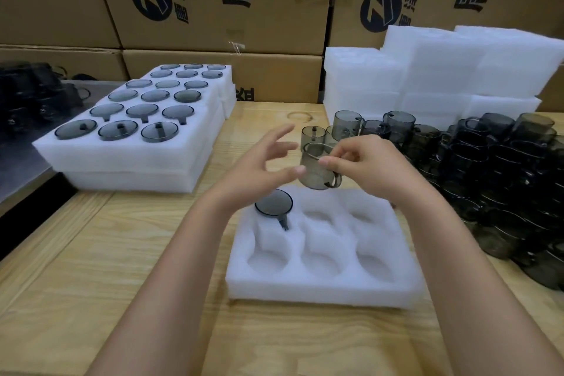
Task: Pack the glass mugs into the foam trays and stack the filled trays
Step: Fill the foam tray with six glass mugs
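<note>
— Around?
— Filled trays (131,143) left; loose mugs (503,177) right on the worktop (122,253).
— Grips?
— Right grip (366,168) pinches a mug (317,174) by its rim over the tray (323,293); left grip (259,174) spread, thumb touching it.

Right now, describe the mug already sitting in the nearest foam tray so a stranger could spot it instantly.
On the wooden table, find the lone white foam tray nearest the person. Its far-left pocket holds a smoky-grey mug, handle pointing toward the person. It is that tray's only mug: the other five pockets are empty, and the mug above it is held in the right hand.
</note>
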`<state>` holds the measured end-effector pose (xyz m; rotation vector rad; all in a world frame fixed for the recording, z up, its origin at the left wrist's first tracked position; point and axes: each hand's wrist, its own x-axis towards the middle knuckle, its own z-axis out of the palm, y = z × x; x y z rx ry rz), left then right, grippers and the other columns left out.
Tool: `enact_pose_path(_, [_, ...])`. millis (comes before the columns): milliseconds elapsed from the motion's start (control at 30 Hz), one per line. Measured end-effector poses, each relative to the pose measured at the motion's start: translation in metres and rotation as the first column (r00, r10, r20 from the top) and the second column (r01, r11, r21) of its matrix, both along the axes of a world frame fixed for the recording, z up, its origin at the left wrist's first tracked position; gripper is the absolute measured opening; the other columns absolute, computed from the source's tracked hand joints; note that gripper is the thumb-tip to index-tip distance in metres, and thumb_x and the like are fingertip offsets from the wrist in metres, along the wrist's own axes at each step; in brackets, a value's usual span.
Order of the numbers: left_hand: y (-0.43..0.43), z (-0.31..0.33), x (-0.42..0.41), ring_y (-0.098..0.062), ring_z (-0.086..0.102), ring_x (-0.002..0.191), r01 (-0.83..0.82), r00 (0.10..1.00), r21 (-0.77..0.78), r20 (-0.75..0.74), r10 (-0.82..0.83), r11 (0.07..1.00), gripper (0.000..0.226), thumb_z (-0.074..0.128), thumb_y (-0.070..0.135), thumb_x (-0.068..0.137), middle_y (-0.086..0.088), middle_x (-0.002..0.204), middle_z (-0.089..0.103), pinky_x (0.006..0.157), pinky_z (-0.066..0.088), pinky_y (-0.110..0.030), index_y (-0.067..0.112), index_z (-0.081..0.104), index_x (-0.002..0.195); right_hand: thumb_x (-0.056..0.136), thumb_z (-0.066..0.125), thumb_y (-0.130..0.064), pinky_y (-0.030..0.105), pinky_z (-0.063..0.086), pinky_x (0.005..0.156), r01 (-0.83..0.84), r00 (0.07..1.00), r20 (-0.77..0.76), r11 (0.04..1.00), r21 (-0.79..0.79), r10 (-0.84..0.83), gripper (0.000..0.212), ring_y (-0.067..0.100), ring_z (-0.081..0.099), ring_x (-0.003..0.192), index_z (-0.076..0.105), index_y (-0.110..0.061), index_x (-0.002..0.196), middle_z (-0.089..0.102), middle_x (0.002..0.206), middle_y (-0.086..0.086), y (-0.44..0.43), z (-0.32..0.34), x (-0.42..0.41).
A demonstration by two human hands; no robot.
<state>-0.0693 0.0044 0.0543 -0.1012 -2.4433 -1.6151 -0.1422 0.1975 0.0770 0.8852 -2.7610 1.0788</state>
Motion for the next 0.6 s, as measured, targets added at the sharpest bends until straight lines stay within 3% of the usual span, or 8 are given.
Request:
enact_pose_path(100, [0.016,0.001,-0.003,-0.01,0.059,0.113,0.106,0.994,-0.02,-0.017,-0.107,0.994,0.058,0.078,0.017,0.077,0.003,0.12,0.063,0.1,0.047,-0.029,0.038,0.051,0.123,0.079,0.065,-0.052,0.022,0.034,0.051,-0.106,0.994,0.029,0.991,0.076,0.104,0.022,0.004,0.044,0.054,0.066,-0.033,0.07,0.063,0.068,0.005,0.007,0.007,0.014])
enact_pose_path(167, [0.021,-0.002,-0.005,-0.016,0.063,0.106,0.107,0.993,-0.014,-0.039,-0.107,0.994,0.054,0.083,0.014,0.069,0.001,0.112,0.067,0.099,0.048,-0.037,0.036,0.058,0.112,0.079,0.066,-0.051,0.024,0.033,0.054,-0.129,0.99,0.073,0.984,0.123,0.121,0.021,0.003,0.044,0.054,0.065,-0.032,0.07,0.061,0.067,0.002,0.012,0.009,0.015])
enact_pose_path(267, [0.021,-0.006,-0.007,-0.008,0.064,0.104,0.129,0.991,-0.063,-0.029,-0.131,0.99,0.06,0.086,0.012,0.065,0.003,0.107,0.069,0.098,0.048,-0.028,0.043,0.057,0.108,0.077,0.07,-0.045,0.023,0.04,0.062,-0.162,0.971,0.19,0.982,0.095,0.142,0.014,-0.006,0.056,0.061,0.064,-0.035,0.083,0.062,0.073,-0.022,0.018,0.008,0.015])
enact_pose_path(367, [0.021,-0.006,-0.007,0.001,0.061,0.107,0.18,0.983,-0.082,-0.013,-0.181,0.98,0.065,0.085,0.015,0.062,0.008,0.107,0.069,0.095,0.047,-0.02,0.048,0.055,0.11,0.076,0.073,-0.039,0.03,0.052,0.08,-0.178,0.95,0.272,0.982,0.063,0.154,0.044,0.002,0.067,0.078,0.053,-0.034,0.115,0.06,0.108,-0.019,0.018,0.006,0.017])
enact_pose_path(467, [0.022,-0.007,-0.008,0.004,0.056,0.114,0.207,0.978,-0.084,0.011,-0.207,0.975,0.067,0.082,0.009,0.07,0.014,0.121,0.063,0.098,0.045,-0.016,0.044,0.053,0.118,0.076,0.073,-0.043,0.021,0.05,0.069,-0.145,0.976,0.183,0.976,0.16,0.115,0.062,0.004,0.062,0.085,0.048,-0.03,0.131,0.056,0.109,-0.015,0.014,0.006,0.018])
enact_pose_path(600, [0.021,-0.01,-0.01,0.001,0.057,0.115,0.222,0.974,-0.073,0.055,-0.219,0.972,0.061,0.08,0.003,0.072,0.006,0.124,0.063,0.101,0.043,-0.02,0.029,0.058,0.123,0.078,0.07,-0.047,0.018,0.04,0.064,-0.141,0.989,0.078,0.957,0.255,0.125,0.057,0.006,0.055,0.089,0.053,-0.029,0.129,0.056,0.106,-0.012,0.012,0.005,0.019])
